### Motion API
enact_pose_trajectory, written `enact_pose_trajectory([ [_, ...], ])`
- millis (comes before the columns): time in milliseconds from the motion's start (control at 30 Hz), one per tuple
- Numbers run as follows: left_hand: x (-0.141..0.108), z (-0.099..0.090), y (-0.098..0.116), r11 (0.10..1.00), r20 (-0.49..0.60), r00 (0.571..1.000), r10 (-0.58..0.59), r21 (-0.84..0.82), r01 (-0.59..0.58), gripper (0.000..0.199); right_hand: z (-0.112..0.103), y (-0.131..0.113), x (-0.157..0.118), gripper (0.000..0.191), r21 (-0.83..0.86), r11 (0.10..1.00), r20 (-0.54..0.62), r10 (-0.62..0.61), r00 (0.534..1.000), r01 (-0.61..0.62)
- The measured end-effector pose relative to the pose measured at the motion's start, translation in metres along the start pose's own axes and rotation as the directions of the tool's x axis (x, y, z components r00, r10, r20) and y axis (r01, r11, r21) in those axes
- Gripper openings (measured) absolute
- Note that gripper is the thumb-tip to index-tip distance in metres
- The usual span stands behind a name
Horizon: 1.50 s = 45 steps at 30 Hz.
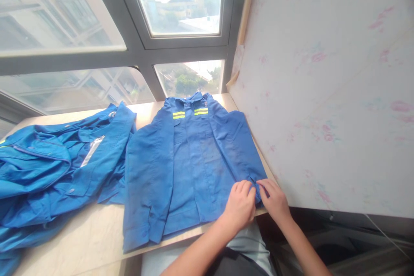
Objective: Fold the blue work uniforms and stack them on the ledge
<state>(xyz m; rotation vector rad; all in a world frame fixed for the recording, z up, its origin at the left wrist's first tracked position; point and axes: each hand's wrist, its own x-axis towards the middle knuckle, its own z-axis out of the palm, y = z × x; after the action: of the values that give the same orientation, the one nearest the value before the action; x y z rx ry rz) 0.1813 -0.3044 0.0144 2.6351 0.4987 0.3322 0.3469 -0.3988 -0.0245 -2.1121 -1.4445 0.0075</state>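
Observation:
A blue work jacket [194, 168] with yellow reflective strips on its chest lies spread face up, collar toward the window. Its sleeves are laid down along both sides of its front. At the cuff of the sleeve on the right, my left hand [241, 202] pinches the fabric, fingers curled. Just beside it my right hand [273, 198] grips the same cuff between thumb and fingers. Part of the cuff is hidden behind my fingers. The other sleeve's cuff [137, 233] lies flat near the front edge, untouched.
More blue work clothing [64, 168] lies crumpled on the left of the pale wooden surface [80, 237]. Grey-framed windows [184, 41] stand behind. A wall with a faint flower pattern [323, 95] closes off the right side.

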Motion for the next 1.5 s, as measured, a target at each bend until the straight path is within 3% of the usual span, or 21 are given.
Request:
enact_pose_trajectory([
  [133,-0.015,0.024,0.004,0.972,0.08,0.993,0.082,0.215,-0.097,0.071,0.019,0.003,-0.008,0.028,-0.07,0.997,0.109,0.026,0.994,-0.018],
  [233,-0.024,0.031,-0.001,0.953,0.128,0.986,0.109,0.267,-0.14,0.078,0.026,0.008,-0.008,0.026,-0.138,0.99,0.153,0.046,0.987,-0.024],
  [400,-0.029,0.022,-0.005,0.969,0.14,0.987,0.083,0.218,-0.112,0.069,0.025,0.008,-0.003,0.025,-0.211,0.975,0.22,0.113,0.969,-0.066],
  [733,-0.028,-0.003,-0.005,0.992,0.124,0.992,0.001,0.127,-0.017,0.036,0.02,0.001,-0.002,0.033,-0.2,0.973,0.261,0.167,0.951,-0.117],
  [867,-0.014,-0.004,-0.006,0.992,0.05,0.999,0.007,0.127,-0.013,0.051,0.018,0.004,-0.001,0.04,-0.123,0.984,0.279,0.156,0.948,-0.126],
  [1033,-0.003,0.0,-0.008,0.989,0.118,0.991,0.068,0.121,-0.082,0.05,0.016,0.006,0.001,0.049,-0.088,0.979,0.3,0.202,0.932,-0.184],
  [1267,-0.013,-0.003,-0.022,0.996,0.105,0.994,0.01,0.083,-0.019,0.033,0.017,0.003,0.003,0.041,-0.114,0.978,0.261,0.198,0.945,-0.173],
  [1500,-0.027,-0.005,-0.023,0.997,0.075,0.997,0.036,0.068,-0.041,0.048,0.014,0.0,0.004,0.032,-0.031,0.987,0.261,0.163,0.952,-0.16],
])
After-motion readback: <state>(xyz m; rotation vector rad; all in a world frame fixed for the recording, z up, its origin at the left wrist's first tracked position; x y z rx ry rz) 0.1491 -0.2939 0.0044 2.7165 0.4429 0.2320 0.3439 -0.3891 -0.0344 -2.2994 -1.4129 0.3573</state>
